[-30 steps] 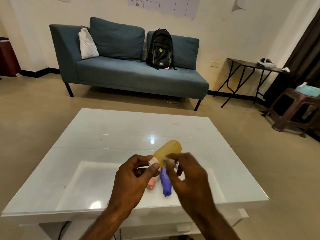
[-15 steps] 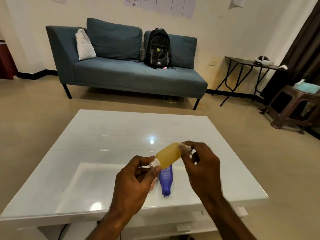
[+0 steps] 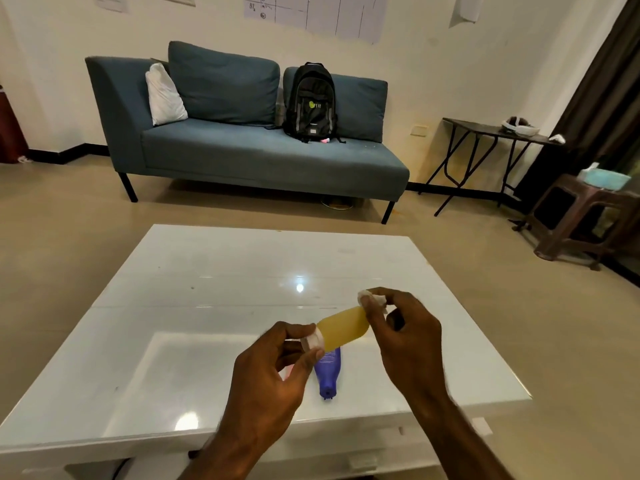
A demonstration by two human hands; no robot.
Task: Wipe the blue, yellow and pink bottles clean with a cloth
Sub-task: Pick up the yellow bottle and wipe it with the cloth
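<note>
The worktop (image 3: 194,306) is a low white table with a glossy top; a ceiling light reflects on it as a bright spot. Above its near part, the left hand (image 3: 266,382) pinches the white cap end of the yellow bottle (image 3: 343,329), which is held in the air, lying almost level with its base pointing away. The right hand (image 3: 408,341) is at that far base, and its fingers are closed on a small white cloth (image 3: 372,299) that touches the bottle. The blue bottle (image 3: 329,372) lies on its side on the worktop, just under the yellow one, its cap toward the person. Of the pink bottle (image 3: 288,371) only a small part shows behind the left fingers, beside the blue one.

The floor (image 3: 69,230) is beige. Against the far wall stands a blue-grey sofa (image 3: 259,157) with a white pillow (image 3: 164,95) and a black backpack (image 3: 311,105) on it. To the right are a dark folding table (image 3: 485,128), a brown stool (image 3: 575,223) and a dark curtain (image 3: 602,84). Sheets of paper (image 3: 311,12) hang on the wall.
</note>
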